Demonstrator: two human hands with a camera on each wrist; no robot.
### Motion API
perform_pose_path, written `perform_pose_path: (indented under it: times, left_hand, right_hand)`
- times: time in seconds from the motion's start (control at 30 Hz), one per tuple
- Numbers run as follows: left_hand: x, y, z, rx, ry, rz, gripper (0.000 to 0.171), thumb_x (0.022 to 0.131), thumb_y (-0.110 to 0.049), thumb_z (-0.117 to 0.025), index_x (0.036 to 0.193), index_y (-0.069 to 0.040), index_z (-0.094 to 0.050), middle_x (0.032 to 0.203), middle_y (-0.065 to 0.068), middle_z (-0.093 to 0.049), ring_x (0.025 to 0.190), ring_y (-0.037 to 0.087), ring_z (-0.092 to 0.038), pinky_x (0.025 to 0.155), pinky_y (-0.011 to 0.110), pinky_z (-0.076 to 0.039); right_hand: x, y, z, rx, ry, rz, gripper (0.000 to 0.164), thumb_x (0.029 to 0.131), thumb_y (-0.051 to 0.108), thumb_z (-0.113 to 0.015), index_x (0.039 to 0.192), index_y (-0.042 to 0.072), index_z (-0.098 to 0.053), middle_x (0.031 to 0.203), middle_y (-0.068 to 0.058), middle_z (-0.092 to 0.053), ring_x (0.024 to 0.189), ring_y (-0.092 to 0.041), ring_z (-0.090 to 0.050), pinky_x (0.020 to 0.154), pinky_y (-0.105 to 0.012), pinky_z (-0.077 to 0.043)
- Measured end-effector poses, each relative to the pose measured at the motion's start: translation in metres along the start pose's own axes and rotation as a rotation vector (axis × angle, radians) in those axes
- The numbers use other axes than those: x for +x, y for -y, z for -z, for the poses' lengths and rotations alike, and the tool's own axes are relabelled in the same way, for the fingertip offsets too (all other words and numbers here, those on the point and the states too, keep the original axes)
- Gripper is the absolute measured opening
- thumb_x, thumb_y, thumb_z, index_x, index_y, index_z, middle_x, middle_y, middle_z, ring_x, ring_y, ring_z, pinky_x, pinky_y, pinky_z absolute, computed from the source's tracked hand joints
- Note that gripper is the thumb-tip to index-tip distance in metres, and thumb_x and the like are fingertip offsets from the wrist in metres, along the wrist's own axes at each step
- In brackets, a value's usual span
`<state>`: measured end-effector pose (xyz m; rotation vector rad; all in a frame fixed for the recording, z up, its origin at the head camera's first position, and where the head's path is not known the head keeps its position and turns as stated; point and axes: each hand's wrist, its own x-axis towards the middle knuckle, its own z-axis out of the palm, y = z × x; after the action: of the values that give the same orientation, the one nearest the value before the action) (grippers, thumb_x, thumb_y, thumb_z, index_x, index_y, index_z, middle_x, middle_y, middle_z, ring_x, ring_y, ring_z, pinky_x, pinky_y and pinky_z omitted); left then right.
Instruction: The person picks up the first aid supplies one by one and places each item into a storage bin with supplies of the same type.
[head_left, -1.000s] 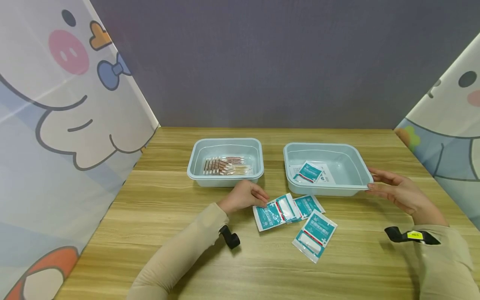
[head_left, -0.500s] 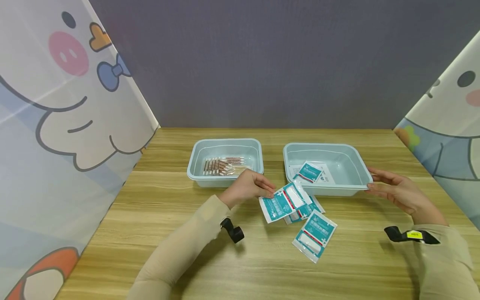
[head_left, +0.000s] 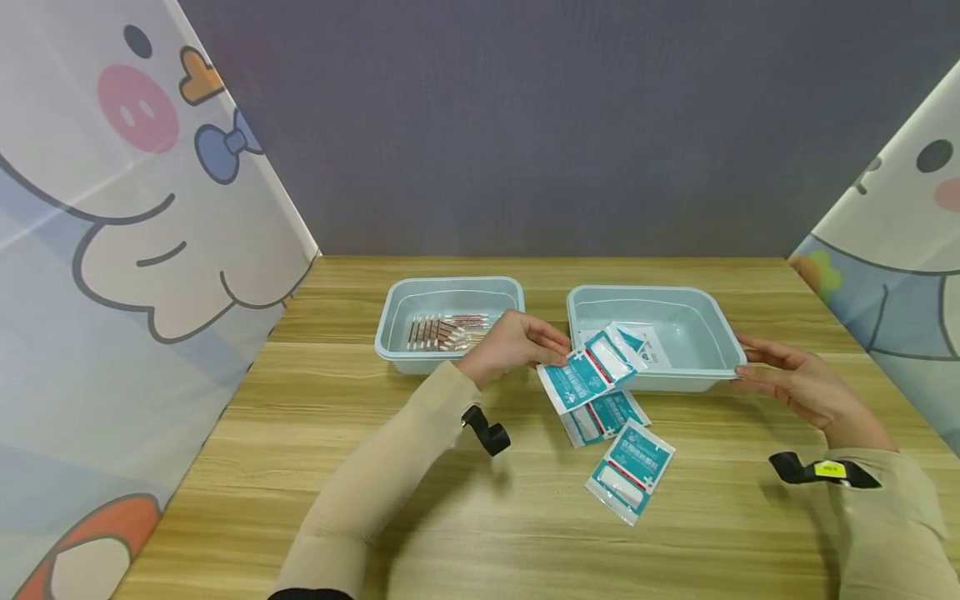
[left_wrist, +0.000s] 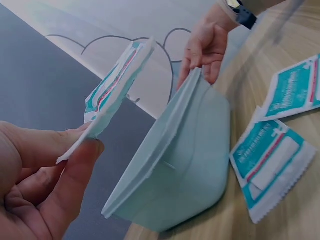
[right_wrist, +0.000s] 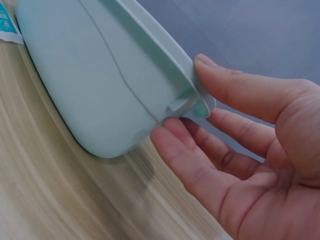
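Observation:
My left hand pinches a teal-and-white dressing packet by one edge, raised in front of the right-hand plastic box. The left wrist view shows this packet nearly edge-on between thumb and fingers. At the box's right corner is my right hand; in the right wrist view its thumb lies on the rim and its fingers are beneath. Inside that box lie another packet, partly hidden by the held one, and a white printed sheet. Two packets lie on the table, one under the held packet and one nearer.
A second pale blue box stands to the left, holding bundles of cotton swabs. The wooden table ends at a dark panel behind. Cartoon-printed sheets flank both sides.
My left hand has lifted the dressing packet off the table and carried it right and away from me, up to the right-hand box's front rim. The right hand stays at the box.

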<state>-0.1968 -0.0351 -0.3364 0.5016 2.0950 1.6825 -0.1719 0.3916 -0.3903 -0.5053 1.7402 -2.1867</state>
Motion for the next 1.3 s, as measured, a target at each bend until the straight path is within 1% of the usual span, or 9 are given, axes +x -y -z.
perform_pose_path:
  times: [0.2,0.23,0.5,0.8,0.87,1.0,1.07,1.13,1.3]
  left_hand:
    - [0.011,-0.008,0.000,-0.042,-0.020,0.006,0.027,0.085,0.001,-0.077,0.112,0.003,-0.073,0.094,0.008,-0.076,0.081,0.016,-0.071,0.067,0.032,-0.059]
    - [0.013,-0.008,0.001,-0.043,-0.022,0.003,0.028,0.085,0.001,-0.077,0.113,0.003,-0.072,0.095,0.008,-0.076,0.082,0.016,-0.071,0.064,0.028,-0.058]
    - [0.032,-0.011,0.004,-0.085,-0.038,0.012,0.034,0.087,0.003,-0.074,0.120,0.007,-0.068,0.096,0.010,-0.075,0.084,0.016,-0.071,0.069,0.033,-0.058]
    - [0.050,-0.013,0.003,-0.135,-0.123,0.008,0.031,0.088,0.002,-0.074,0.118,0.005,-0.070,0.099,0.011,-0.075,0.079,0.014,-0.068,0.072,0.033,-0.056]
    - [0.054,-0.013,0.001,-0.141,-0.151,0.011,0.030,0.087,0.001,-0.075,0.117,0.005,-0.070,0.098,0.010,-0.075,0.078,0.013,-0.067,0.075,0.035,-0.056]
    - [0.061,-0.011,-0.003,-0.157,-0.211,0.023,0.027,0.086,0.000,-0.077,0.112,0.003,-0.074,0.094,0.009,-0.076,0.076,0.014,-0.067,0.087,0.049,-0.055]
    - [0.065,-0.011,-0.006,-0.155,-0.242,0.026,0.024,0.085,0.000,-0.078,0.108,0.001,-0.075,0.094,0.007,-0.076,0.076,0.013,-0.068,0.091,0.052,-0.054]
    - [0.068,-0.010,-0.008,-0.149,-0.267,0.027,0.023,0.084,-0.002,-0.079,0.107,0.000,-0.076,0.094,0.006,-0.076,0.076,0.012,-0.067,0.088,0.049,-0.056]
    - [0.076,-0.009,-0.014,-0.150,-0.311,0.021,0.022,0.084,-0.001,-0.079,0.106,0.001,-0.076,0.093,0.006,-0.076,0.073,0.010,-0.067,0.073,0.036,-0.060]
  right_hand:
    - [0.000,-0.002,0.001,0.026,0.010,0.011,0.058,0.095,-0.024,-0.041,0.133,0.014,-0.065,0.112,-0.009,-0.065,0.095,-0.025,-0.071,0.083,-0.033,-0.059]
    - [0.000,-0.002,0.001,0.029,0.010,0.011,0.058,0.095,-0.024,-0.042,0.133,0.014,-0.065,0.112,-0.009,-0.065,0.095,-0.025,-0.071,0.083,-0.032,-0.059]
    - [0.001,-0.002,0.001,0.048,-0.005,0.000,0.057,0.095,-0.024,-0.043,0.131,0.013,-0.066,0.111,-0.009,-0.065,0.095,-0.023,-0.070,0.084,-0.033,-0.059]
    - [0.002,0.000,-0.001,0.026,-0.034,-0.013,0.057,0.094,-0.024,-0.045,0.129,0.015,-0.067,0.111,-0.008,-0.066,0.095,-0.021,-0.070,0.082,-0.032,-0.060]
    - [0.002,0.000,-0.001,0.020,-0.036,-0.014,0.057,0.094,-0.024,-0.045,0.129,0.016,-0.067,0.111,-0.007,-0.066,0.095,-0.021,-0.070,0.082,-0.032,-0.060]
    - [0.002,0.001,-0.001,0.016,-0.040,-0.016,0.057,0.094,-0.023,-0.045,0.129,0.016,-0.067,0.110,-0.007,-0.067,0.094,-0.021,-0.070,0.081,-0.032,-0.060]
    - [0.002,0.001,-0.001,0.023,-0.037,-0.016,0.057,0.094,-0.024,-0.045,0.129,0.016,-0.067,0.110,-0.007,-0.067,0.094,-0.021,-0.070,0.082,-0.032,-0.060]
    - [0.003,0.001,-0.001,0.036,-0.033,-0.016,0.057,0.094,-0.024,-0.044,0.129,0.015,-0.067,0.109,-0.008,-0.067,0.094,-0.022,-0.071,0.082,-0.032,-0.060]
    - [0.003,0.000,0.000,0.047,-0.028,-0.018,0.057,0.095,-0.024,-0.044,0.129,0.015,-0.067,0.109,-0.008,-0.067,0.094,-0.023,-0.071,0.082,-0.033,-0.060]
